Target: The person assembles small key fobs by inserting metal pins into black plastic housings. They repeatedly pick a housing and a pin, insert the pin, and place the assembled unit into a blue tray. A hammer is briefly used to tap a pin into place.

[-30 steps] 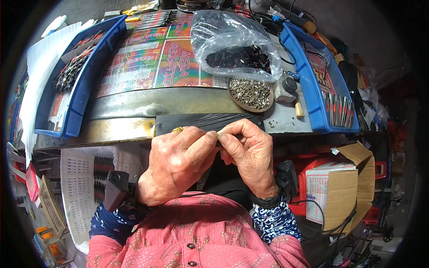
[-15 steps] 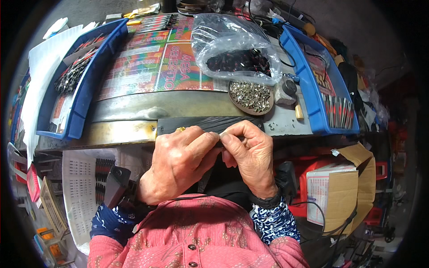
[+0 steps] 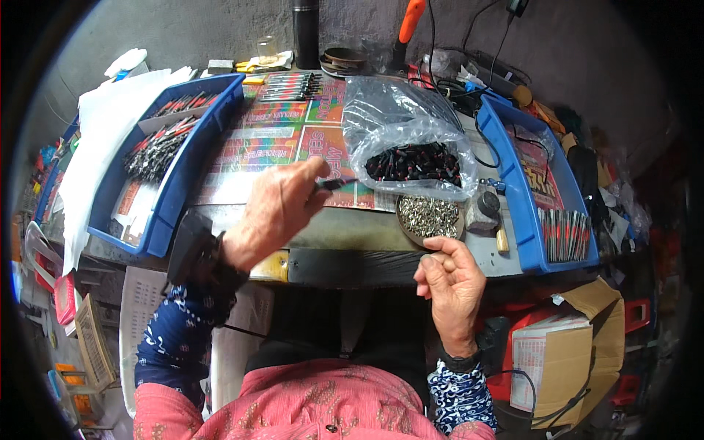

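Observation:
My left hand (image 3: 282,209) is raised over the table at the left side of the clear plastic bag. Its fingers are closed on a small black piece (image 3: 336,185), whose tip points toward the bag. Inside the bag lies a heap of small black parts (image 3: 414,163) with touches of red. My right hand (image 3: 451,286) is at the front edge of a round dish of small silver metal pieces (image 3: 429,217). Its fingers are curled together, and whatever they may hold is too small or hidden to make out.
Blue trays flank the work area: the left tray (image 3: 163,220) and the right tray (image 3: 522,238) hold slim black, red and silver pieces. A grey block (image 3: 481,214) stands right of the dish. An open cardboard box (image 3: 565,352) is below right.
My hands were together at the table's front edge. Now they are apart: the left has gone forward toward the bag, the right has moved right and lower. The view has tilted up.

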Available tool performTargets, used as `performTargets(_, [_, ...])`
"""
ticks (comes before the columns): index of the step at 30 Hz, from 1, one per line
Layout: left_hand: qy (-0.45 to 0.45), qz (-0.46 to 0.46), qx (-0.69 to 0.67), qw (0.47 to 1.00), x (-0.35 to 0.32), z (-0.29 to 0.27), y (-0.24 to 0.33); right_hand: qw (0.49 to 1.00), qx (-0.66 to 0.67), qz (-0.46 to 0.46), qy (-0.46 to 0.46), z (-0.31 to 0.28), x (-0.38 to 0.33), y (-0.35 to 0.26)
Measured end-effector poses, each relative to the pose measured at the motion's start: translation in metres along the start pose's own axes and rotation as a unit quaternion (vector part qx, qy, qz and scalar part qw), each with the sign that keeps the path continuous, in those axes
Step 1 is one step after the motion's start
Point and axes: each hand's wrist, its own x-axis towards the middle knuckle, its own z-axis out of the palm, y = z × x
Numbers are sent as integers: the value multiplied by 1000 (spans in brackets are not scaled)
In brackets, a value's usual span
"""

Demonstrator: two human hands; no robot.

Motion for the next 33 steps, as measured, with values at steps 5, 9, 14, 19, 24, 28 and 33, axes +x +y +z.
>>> performTargets(5, [33,28,76,996,28,6,-78,1000,-17,-2,22,-19,12,-4])
performTargets(9, [58,36,127,990,48,17,-139,999,-20,-4,29,-25,21,-3])
performTargets(14, [29,-49,169,984,71,29,-190,999,-43,-3,34,-28,34,0])
performTargets(19, [42,-89,176,980,87,47,-219,998,-43,1,42,-32,44,3])
performTargets(24, [29,-76,184,980,99,57,-240,995,-85,-4,54,-33,47,8])
performTargets(28, [28,-52,160,985,109,59,-246,992,-111,-24,57,-34,48,10])
performTargets(33, [28,-54,209,976,111,60,-242,988,-136,-37,63,-35,49,10])
